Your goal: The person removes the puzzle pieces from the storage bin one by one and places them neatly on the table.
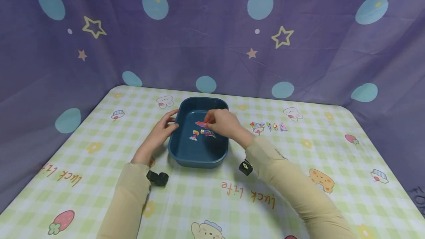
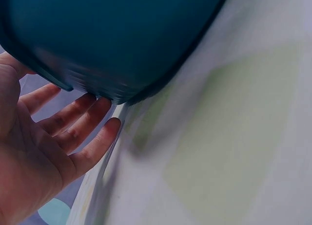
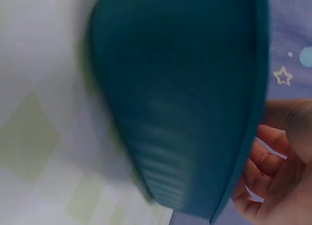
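Observation:
A dark teal plastic bin (image 1: 198,160) stands on the table, with several small, brightly coloured pieces (image 1: 207,133) on its floor. My left hand (image 1: 159,132) holds the bin's left wall, thumb at the rim and fingers against the outside; the left wrist view shows those fingers on the wall (image 2: 122,45). Over the bin's right rim reaches my right hand (image 1: 225,124), its thumb and forefinger pinching a small red piece (image 1: 200,124) inside. In the right wrist view the bin wall (image 3: 185,103) hides the fingertips and the piece.
Several more small coloured pieces (image 1: 269,126) lie in a row on the table to the right of the bin. A green-checked cloth (image 1: 83,165) with printed figures covers the table. Behind its far edge hangs a purple curtain (image 1: 206,47).

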`<action>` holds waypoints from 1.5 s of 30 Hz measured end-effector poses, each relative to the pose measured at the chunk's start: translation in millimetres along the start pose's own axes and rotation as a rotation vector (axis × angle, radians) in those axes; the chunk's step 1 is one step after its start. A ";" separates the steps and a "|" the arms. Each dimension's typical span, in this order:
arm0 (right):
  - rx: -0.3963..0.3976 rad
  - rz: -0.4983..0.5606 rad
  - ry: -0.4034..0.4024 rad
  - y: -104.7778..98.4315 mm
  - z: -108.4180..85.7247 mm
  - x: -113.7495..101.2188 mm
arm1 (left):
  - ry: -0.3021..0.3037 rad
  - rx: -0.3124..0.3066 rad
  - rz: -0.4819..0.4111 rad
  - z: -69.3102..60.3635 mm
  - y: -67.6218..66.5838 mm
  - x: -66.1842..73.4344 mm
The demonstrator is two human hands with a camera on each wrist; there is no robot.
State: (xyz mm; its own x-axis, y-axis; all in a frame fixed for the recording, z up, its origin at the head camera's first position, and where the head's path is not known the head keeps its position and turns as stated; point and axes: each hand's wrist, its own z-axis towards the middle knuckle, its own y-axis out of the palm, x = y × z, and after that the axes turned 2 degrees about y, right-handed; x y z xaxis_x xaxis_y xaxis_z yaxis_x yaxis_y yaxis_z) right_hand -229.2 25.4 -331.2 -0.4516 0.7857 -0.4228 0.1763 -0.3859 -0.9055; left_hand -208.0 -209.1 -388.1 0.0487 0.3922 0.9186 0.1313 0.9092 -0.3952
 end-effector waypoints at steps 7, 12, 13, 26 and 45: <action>-0.106 -0.084 -0.039 15.8 6.0 -14.0 | 0.031 0.007 0.013 -0.5 0.6 -0.9; -0.173 -0.143 -0.051 25.9 9.9 -20.0 | 0.025 -0.016 -0.004 0.2 1.1 0.4; -0.185 -0.154 -0.050 27.4 10.6 -21.0 | 0.018 -0.015 -0.005 0.4 1.3 1.2; -0.196 -0.290 -0.034 46.5 16.3 -19.6 | 0.012 -0.028 -0.025 -1.1 2.1 2.0; -0.201 -0.274 -0.029 49.5 14.4 -20.6 | 0.015 -0.019 -0.021 -3.1 -0.5 2.1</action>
State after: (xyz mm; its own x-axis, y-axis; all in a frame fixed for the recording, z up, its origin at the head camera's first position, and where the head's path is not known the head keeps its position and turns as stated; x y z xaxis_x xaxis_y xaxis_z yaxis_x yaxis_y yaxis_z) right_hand -223.8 -16.9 -366.8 -0.5303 0.8318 -0.1640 0.2126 -0.0568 -0.9755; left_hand -204.9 -209.2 -386.0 0.0609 0.3708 0.9267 0.1510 0.9143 -0.3757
